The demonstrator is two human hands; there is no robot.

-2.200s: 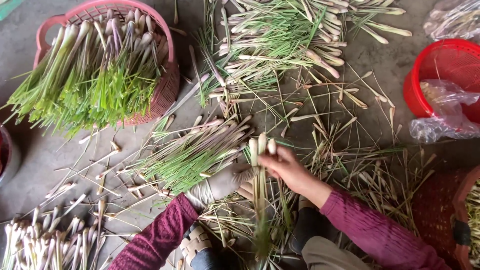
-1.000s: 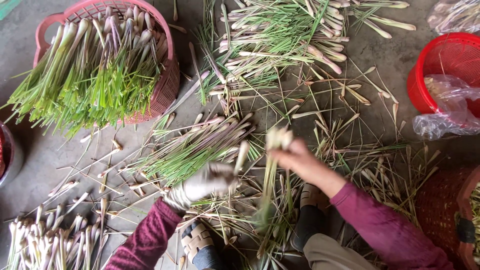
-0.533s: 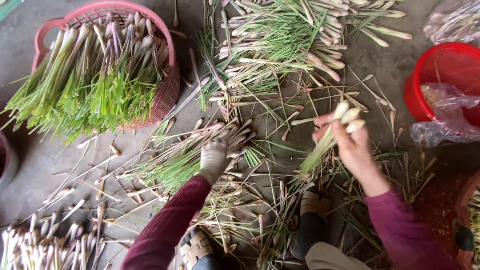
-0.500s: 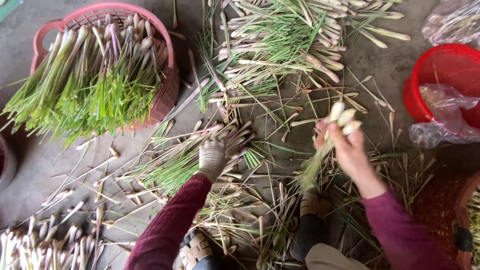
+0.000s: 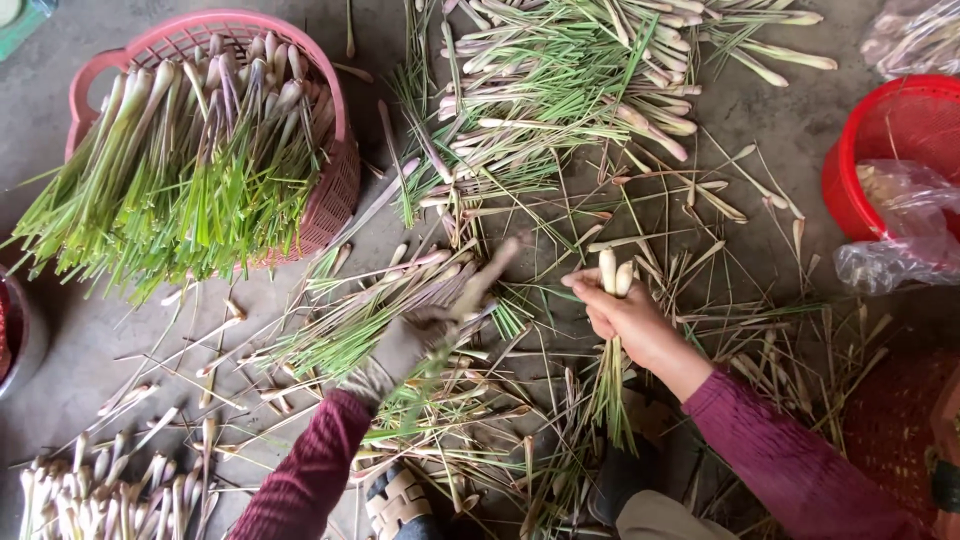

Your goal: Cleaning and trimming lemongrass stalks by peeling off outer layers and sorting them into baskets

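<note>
My right hand [image 5: 625, 318] grips a small bunch of lemongrass stalks [image 5: 610, 365], pale bulb ends up and green leaves hanging down. My gloved left hand [image 5: 405, 345] lifts a single lemongrass stalk [image 5: 472, 292] off the pile of stalks [image 5: 355, 315] lying on the floor in front of me; the stalk is blurred with motion. Both arms wear dark red sleeves.
A pink basket [image 5: 335, 190] packed with lemongrass stands at upper left. A loose heap of stalks [image 5: 560, 90] lies at top centre. A red tub [image 5: 885, 155] with a clear plastic bag [image 5: 900, 230] sits at right. Trimmed white stalk ends [image 5: 90, 495] lie at bottom left.
My right hand has brought its bunch back left toward the middle and turned it upright. My left hand has picked up one stalk from the pile and is raising it.
</note>
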